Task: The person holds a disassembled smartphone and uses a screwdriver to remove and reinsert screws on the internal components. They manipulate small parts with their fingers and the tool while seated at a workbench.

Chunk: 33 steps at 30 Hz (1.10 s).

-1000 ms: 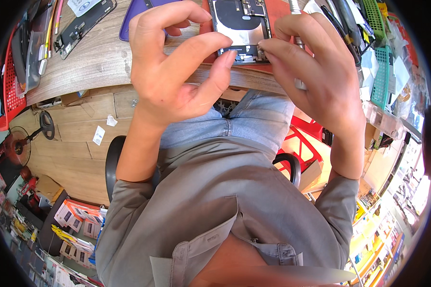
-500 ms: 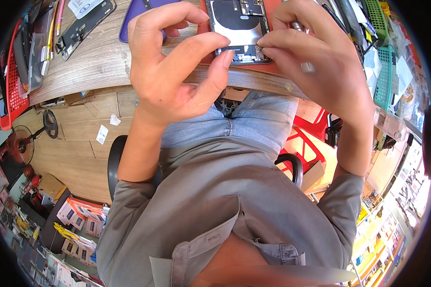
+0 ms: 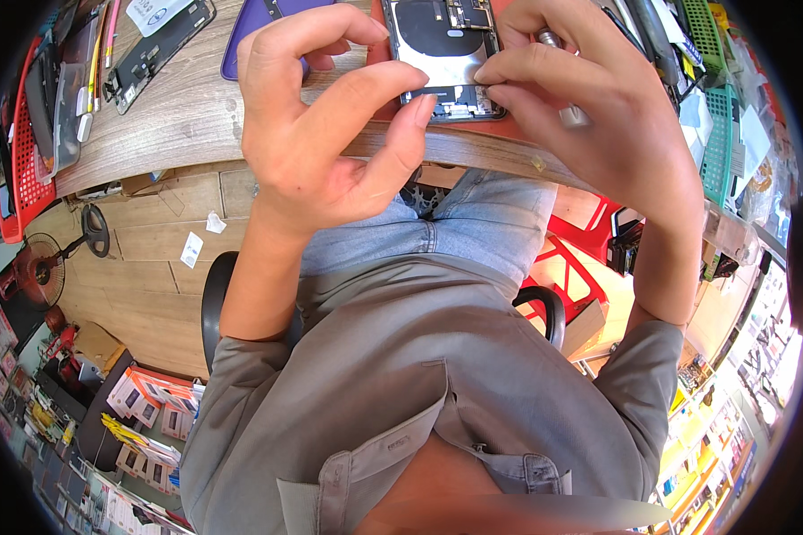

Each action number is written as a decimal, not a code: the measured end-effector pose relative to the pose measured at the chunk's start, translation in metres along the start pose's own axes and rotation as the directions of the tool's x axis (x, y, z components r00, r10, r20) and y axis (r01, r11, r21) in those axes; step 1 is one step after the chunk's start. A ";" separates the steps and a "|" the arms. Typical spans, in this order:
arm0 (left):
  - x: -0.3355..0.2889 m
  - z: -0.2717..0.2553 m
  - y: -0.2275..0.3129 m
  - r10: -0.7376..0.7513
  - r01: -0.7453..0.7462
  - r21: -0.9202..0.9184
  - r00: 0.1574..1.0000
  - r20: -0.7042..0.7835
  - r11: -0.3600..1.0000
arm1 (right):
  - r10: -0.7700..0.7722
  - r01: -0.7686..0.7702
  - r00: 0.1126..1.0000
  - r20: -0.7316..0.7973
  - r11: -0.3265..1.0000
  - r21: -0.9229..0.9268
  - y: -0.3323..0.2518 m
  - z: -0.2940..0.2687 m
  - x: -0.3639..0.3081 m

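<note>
An opened smartphone lies at the table's front edge, its inner boards and a broad silver panel showing. At its lower left edge is my left hand. The index finger and thumb tips reach over the phone with a gap between them, and the other fingers are bent. On the opposite side, my right hand brings thumb and index finger close together at the phone's right edge. A silver rod-shaped tool lies within that hand, mostly covered by the fingers. Whatever its fingertips pinch is too small to tell.
Beneath the phone is a reddish mat. A purple case and a dark phone panel lie to the left, near a red basket. Green baskets and tools crowd the right. The wooden table's front edge crosses below my hands.
My right hand has shifted slightly upward and to the left along the phone's edge, carrying the silver rod-shaped tool with it. My left hand and the phone hold their places.
</note>
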<state>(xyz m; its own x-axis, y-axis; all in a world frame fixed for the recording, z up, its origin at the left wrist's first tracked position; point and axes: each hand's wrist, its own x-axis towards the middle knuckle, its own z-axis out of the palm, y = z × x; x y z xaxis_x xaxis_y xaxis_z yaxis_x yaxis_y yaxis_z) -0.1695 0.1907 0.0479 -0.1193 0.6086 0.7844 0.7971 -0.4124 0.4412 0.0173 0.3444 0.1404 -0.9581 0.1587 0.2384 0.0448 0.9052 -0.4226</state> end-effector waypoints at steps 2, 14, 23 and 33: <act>0.000 0.001 0.000 0.005 -0.005 -0.001 1.000 -0.005 1.000 | -0.022 0.022 1.000 0.000 1.000 0.011 0.002 0.000 0.001; 0.000 -0.001 -0.002 0.016 -0.016 0.003 1.000 0.005 1.000 | -0.068 0.066 0.997 0.037 0.996 0.055 0.005 -0.003 0.006; 0.000 -0.001 -0.001 -0.002 0.002 0.016 1.000 0.009 1.000 | -0.105 0.105 0.994 -0.002 0.993 0.062 0.007 0.002 0.005; 0.000 -0.001 0.001 -0.001 0.001 0.011 1.000 0.004 1.000 | -0.063 0.062 0.997 0.045 0.998 0.031 0.004 0.000 0.005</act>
<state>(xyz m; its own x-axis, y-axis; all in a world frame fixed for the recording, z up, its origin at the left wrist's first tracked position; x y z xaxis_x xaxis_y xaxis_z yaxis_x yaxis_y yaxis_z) -0.1693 0.1902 0.0487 -0.1180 0.6115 0.7824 0.8032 -0.4045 0.4373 0.0127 0.3488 0.1401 -0.9707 0.0834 0.2254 -0.0234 0.9006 -0.4339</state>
